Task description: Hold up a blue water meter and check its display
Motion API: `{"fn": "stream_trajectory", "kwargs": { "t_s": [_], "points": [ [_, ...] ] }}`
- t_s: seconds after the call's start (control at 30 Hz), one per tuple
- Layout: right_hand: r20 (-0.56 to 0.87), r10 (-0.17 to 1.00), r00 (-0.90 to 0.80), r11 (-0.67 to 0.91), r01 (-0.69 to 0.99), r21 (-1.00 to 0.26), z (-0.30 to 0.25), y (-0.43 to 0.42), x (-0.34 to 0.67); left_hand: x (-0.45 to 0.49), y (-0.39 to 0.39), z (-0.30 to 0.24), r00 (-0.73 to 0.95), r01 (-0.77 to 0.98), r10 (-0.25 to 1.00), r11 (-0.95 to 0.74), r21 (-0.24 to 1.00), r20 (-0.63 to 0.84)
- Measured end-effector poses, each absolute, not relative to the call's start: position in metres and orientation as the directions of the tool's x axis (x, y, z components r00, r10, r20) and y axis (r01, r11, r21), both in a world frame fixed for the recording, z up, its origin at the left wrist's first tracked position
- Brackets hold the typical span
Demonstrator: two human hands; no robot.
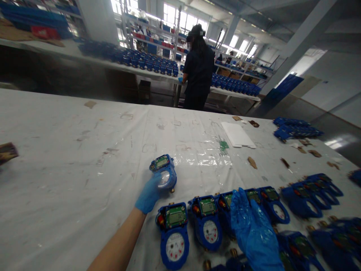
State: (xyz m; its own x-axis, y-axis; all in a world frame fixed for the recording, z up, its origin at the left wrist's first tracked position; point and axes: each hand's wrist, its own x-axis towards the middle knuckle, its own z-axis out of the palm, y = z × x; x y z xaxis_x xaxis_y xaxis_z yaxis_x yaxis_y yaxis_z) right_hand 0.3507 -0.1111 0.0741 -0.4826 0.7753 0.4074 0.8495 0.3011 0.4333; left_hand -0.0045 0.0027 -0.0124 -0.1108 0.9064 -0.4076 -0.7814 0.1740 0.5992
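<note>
My left hand (149, 194), in a blue glove, grips a blue water meter (164, 171) by its lower side, holding it on the white table (70, 158) apart from the others. My right hand (254, 229), also gloved in blue, lies flat with fingers spread on top of a row of blue meters (207, 222) along the near edge. Each meter has a green display on top and a white dial below.
More blue meters (316, 190) lie at the right. A white flat piece (238, 134), brown scraps (252, 162) and a pile of blue parts (295, 128) sit further back. A person in dark clothes (199, 71) stands at a far bench full of blue meters (152, 62).
</note>
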Motion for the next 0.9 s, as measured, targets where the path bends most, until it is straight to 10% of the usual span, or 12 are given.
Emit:
{"fn": "stream_trajectory", "kwargs": {
  "t_s": [0.13, 0.53, 0.77, 0.9],
  "points": [
    [0.486, 0.757, -0.436, 0.308, 0.895, 0.323, 0.061, -0.109, 0.352, -0.002, 0.000, -0.002, -0.097, -0.795, 0.908, 0.176, 0.580, -0.409],
    [0.416, 0.594, -0.689, 0.297, 0.668, 0.682, 0.090, -0.109, 0.338, -0.001, 0.000, -0.003, -0.108, -0.797, 0.899, 0.177, 0.578, -0.424],
    [0.537, 0.713, -0.451, 0.424, 0.887, 0.183, 0.076, -0.110, 0.341, 0.000, 0.001, 0.001, -0.095, -0.783, 0.885, 0.216, 0.584, -0.455],
    [0.525, 0.620, -0.583, 0.329, 0.800, 0.501, 0.087, -0.110, 0.335, 0.001, 0.001, 0.005, -0.103, -0.788, 0.886, 0.204, 0.581, -0.451]
  ]
}}
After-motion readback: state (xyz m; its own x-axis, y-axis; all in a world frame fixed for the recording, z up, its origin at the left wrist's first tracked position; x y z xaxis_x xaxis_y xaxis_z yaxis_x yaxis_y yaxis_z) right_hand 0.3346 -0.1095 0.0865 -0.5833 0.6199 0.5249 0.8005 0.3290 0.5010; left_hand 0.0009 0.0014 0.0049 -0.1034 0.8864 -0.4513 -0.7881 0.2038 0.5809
